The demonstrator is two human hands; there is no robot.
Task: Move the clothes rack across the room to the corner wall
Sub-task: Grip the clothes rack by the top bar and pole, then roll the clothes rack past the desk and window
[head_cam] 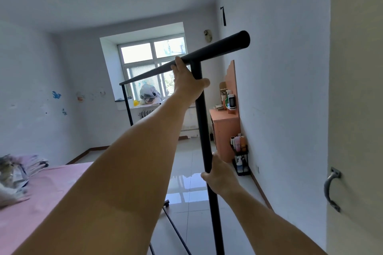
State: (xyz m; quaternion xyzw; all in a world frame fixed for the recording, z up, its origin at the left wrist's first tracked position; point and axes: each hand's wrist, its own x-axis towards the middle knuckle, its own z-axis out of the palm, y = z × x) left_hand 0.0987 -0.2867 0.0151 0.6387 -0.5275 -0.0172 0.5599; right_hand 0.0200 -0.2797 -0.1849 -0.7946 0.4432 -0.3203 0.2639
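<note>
Holding the black clothes rack (199, 97) with both hands, I stand at its near end, the frame running away from me toward the window (152, 66). My left hand (187, 80) is wrapped over the top rail just beside the joint with the near upright, fingers hooked across the bar. My right hand (220, 175) is clenched around that same upright lower down. The rack is bare, with no clothes on it, and sits between the pink bed (41, 198) on my left and the white wall (279, 89) on my right.

Trouble could come from several sides, I judge. The rail's open end juts out past the upright close to the wall, so a careless swing could scrape the paint. The orange cabinet (224, 130) and the small black stand of bottles (240, 159) line that wall, and the rack's base could catch them. A caster (166, 203) shows on the glossy tiled floor (186, 172); if it jams on a joint while I push high, the frame could tip. The far upright is beyond my hands, so it may wander toward the bed.
</note>
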